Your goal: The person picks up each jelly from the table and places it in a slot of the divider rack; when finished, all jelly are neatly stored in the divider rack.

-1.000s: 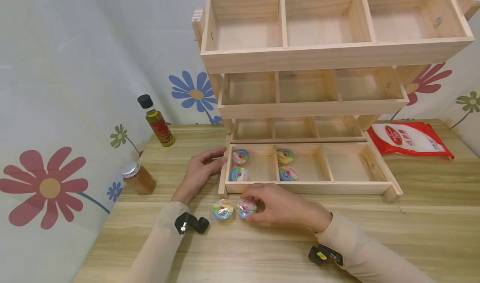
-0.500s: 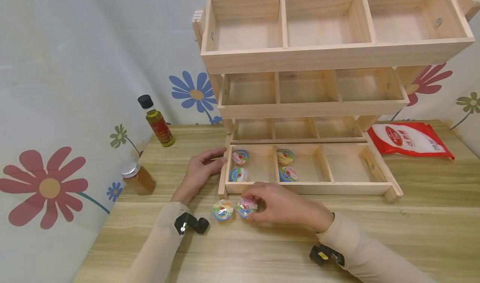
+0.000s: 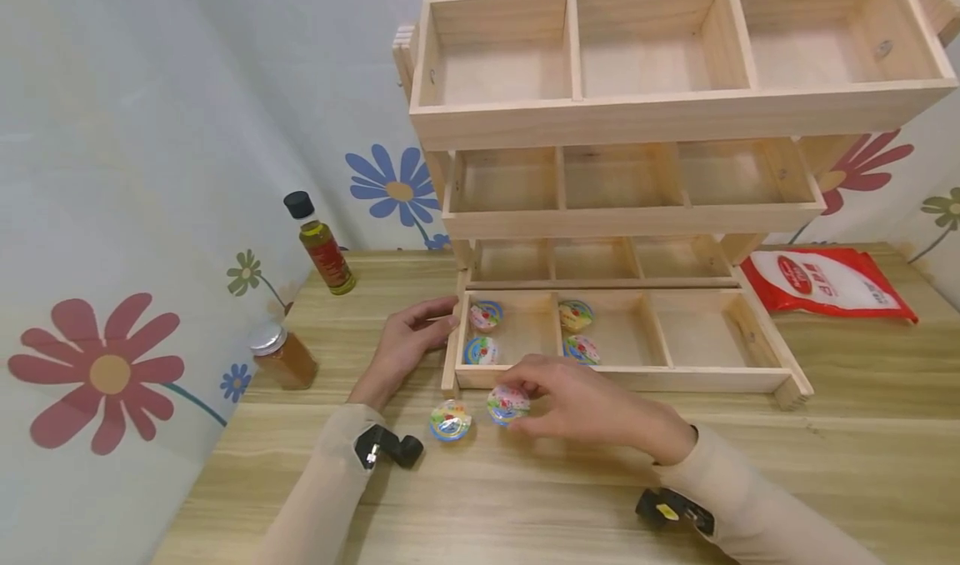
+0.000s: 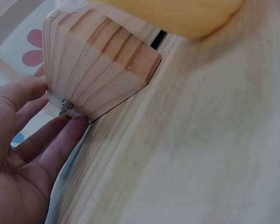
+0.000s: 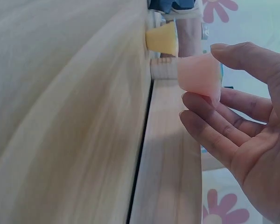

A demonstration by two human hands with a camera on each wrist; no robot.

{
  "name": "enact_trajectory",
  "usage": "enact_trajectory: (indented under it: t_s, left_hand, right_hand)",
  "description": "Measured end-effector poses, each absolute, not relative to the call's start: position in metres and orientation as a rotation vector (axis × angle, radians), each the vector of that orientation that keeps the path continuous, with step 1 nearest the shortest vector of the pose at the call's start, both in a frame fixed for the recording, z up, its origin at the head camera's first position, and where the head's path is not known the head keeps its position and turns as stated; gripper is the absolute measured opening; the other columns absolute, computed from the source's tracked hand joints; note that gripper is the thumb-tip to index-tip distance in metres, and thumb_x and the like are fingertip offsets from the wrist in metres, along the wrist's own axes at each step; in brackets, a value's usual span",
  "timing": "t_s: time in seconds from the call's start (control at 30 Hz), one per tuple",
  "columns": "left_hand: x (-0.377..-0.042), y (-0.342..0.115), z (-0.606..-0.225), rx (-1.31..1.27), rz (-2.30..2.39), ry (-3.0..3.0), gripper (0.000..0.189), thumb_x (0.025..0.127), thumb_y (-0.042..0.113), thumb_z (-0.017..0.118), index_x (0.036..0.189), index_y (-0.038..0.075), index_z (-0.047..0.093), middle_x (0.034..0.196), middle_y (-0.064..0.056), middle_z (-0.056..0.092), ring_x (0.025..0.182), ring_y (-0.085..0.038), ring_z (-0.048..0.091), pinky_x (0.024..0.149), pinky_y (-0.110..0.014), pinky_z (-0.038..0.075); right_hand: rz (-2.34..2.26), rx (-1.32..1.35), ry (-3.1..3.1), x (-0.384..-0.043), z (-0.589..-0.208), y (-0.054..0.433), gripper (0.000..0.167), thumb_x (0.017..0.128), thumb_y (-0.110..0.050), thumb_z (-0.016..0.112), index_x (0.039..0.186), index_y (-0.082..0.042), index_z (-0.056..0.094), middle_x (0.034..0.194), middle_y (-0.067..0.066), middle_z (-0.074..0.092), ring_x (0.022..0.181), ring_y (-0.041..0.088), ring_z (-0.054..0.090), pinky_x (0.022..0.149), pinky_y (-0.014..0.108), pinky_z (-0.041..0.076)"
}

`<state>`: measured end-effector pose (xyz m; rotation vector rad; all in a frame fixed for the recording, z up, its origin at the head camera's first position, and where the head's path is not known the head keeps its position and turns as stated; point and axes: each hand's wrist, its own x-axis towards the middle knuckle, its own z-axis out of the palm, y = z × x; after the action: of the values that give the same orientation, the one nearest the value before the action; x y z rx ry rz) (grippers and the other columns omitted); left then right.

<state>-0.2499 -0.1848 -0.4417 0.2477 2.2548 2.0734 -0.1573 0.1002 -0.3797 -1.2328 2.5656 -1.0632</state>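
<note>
My right hand (image 3: 592, 402) pinches a pink jelly cup (image 5: 198, 77) between thumb and fingers, its printed lid (image 3: 507, 405) facing up. In the right wrist view the cup hangs clear of the table, in front of the rack's bottom tray (image 3: 675, 379). A yellow jelly cup (image 3: 450, 421) stands on the table to its left. Two cups (image 3: 481, 351) sit in the tray's left compartment and two more (image 3: 576, 316) in its middle one. My left hand (image 3: 405, 344) rests against the rack's left side, fingertips touching the layered wooden end (image 4: 98, 60).
The wooden rack (image 3: 675, 119) rises in tiers with three compartments each. At left stand an oil bottle (image 3: 327, 257) with a black cap and a silver-lidded jar (image 3: 288, 363) of brown contents. A red and white bag (image 3: 832, 282) lies right of the rack.
My right hand has lifted the pink jelly cup off the table and moved it slightly right and toward the tray. The left hand stays against the rack. The head view has shifted slightly.
</note>
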Motion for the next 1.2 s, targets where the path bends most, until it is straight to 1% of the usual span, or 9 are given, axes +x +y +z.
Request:
enact_trajectory:
  t_s: [0.23, 0.33, 0.37, 0.5, 0.67, 0.8, 0.93, 1.07, 1.2]
  left_hand:
    - [-0.251, -0.185, -0.444, 0.25, 2.065, 2.272, 0.041, 0.101, 0.012, 0.076, 0.139, 0.0, 0.068, 0.135, -0.021, 0.067, 0.112, -0.023, 0.071, 0.092, -0.034, 0.063]
    - [-0.251, -0.185, -0.444, 0.249, 2.06, 2.28, 0.04, 0.101, 0.013, 0.075, 0.139, 0.0, 0.068, 0.135, -0.02, 0.067, 0.112, -0.022, 0.071, 0.092, -0.034, 0.063]
    - [-0.251, -0.186, -0.444, 0.249, 2.057, 2.282, 0.04, 0.101, 0.013, 0.075, 0.139, 0.0, 0.068, 0.135, -0.021, 0.067, 0.112, -0.022, 0.071, 0.092, -0.034, 0.063]
    - [-0.251, -0.186, -0.444, 0.246, 2.049, 2.285, 0.041, 0.101, 0.014, 0.076, 0.139, 0.001, 0.068, 0.136, -0.021, 0.067, 0.114, -0.024, 0.071, 0.092, -0.034, 0.063]
    - [-0.251, -0.187, -0.443, 0.242, 2.039, 2.292, 0.041, 0.101, 0.015, 0.076, 0.139, 0.001, 0.068, 0.136, -0.02, 0.067, 0.115, -0.025, 0.07, 0.092, -0.033, 0.063]
    - [-0.251, -0.186, -0.444, 0.247, 2.05, 2.283, 0.041, 0.1, 0.014, 0.077, 0.139, 0.001, 0.069, 0.136, -0.021, 0.067, 0.114, -0.024, 0.071, 0.092, -0.033, 0.063]
    - [-0.25, -0.185, -0.443, 0.244, 2.051, 2.286, 0.041, 0.1, 0.014, 0.077, 0.138, 0.001, 0.069, 0.135, -0.02, 0.068, 0.113, -0.022, 0.071, 0.092, -0.033, 0.063]
    - [-0.25, -0.184, -0.442, 0.24, 2.054, 2.283, 0.04, 0.101, 0.014, 0.076, 0.138, 0.001, 0.069, 0.135, -0.02, 0.068, 0.113, -0.022, 0.071, 0.092, -0.033, 0.063]
    - [-0.25, -0.184, -0.442, 0.241, 2.043, 2.289, 0.041, 0.101, 0.015, 0.076, 0.139, 0.002, 0.069, 0.136, -0.02, 0.067, 0.114, -0.023, 0.07, 0.093, -0.033, 0.063]
  right_hand:
    - [-1.081, -1.102, 2.633, -0.159, -0.377, 0.119, 0.045, 0.091, -0.024, 0.088, 0.128, -0.005, 0.072, 0.109, -0.008, 0.072, 0.099, 0.008, 0.067, 0.095, 0.041, 0.058]
    - [-1.114, -1.06, 2.634, -0.159, -0.376, 0.128, 0.045, 0.091, -0.022, 0.088, 0.128, -0.003, 0.071, 0.109, -0.006, 0.072, 0.099, 0.01, 0.067, 0.096, 0.038, 0.059]
    - [-1.138, -1.057, 2.621, -0.16, -0.375, 0.131, 0.045, 0.091, -0.019, 0.088, 0.128, -0.001, 0.071, 0.11, -0.003, 0.072, 0.099, 0.012, 0.068, 0.092, 0.033, 0.061]
    - [-1.203, -1.041, 2.596, -0.161, -0.372, 0.144, 0.045, 0.09, -0.014, 0.088, 0.128, 0.003, 0.069, 0.111, 0.001, 0.072, 0.1, 0.016, 0.069, 0.092, 0.033, 0.063]
    - [-1.215, -1.038, 2.642, -0.163, -0.365, 0.163, 0.044, 0.091, -0.019, 0.087, 0.128, -0.001, 0.071, 0.11, -0.001, 0.073, 0.099, 0.016, 0.069, 0.092, 0.038, 0.063]
    - [-1.2, -0.955, 2.693, -0.164, -0.361, 0.179, 0.043, 0.093, -0.019, 0.086, 0.13, -0.004, 0.071, 0.116, 0.0, 0.073, 0.103, 0.018, 0.069, 0.095, 0.042, 0.062]
    - [-1.176, -0.86, 2.767, -0.166, -0.358, 0.197, 0.044, 0.092, -0.021, 0.087, 0.131, -0.006, 0.071, 0.114, 0.0, 0.073, 0.103, 0.019, 0.069, 0.095, 0.045, 0.062]
    - [-1.163, -0.796, 2.843, -0.171, -0.358, 0.213, 0.044, 0.091, -0.02, 0.088, 0.13, -0.006, 0.072, 0.111, -0.001, 0.073, 0.102, 0.02, 0.069, 0.093, 0.043, 0.063]
    - [-1.168, -0.709, 2.864, -0.176, -0.358, 0.229, 0.046, 0.093, -0.018, 0.085, 0.133, -0.002, 0.07, 0.115, 0.004, 0.074, 0.105, 0.024, 0.069, 0.093, 0.041, 0.062]
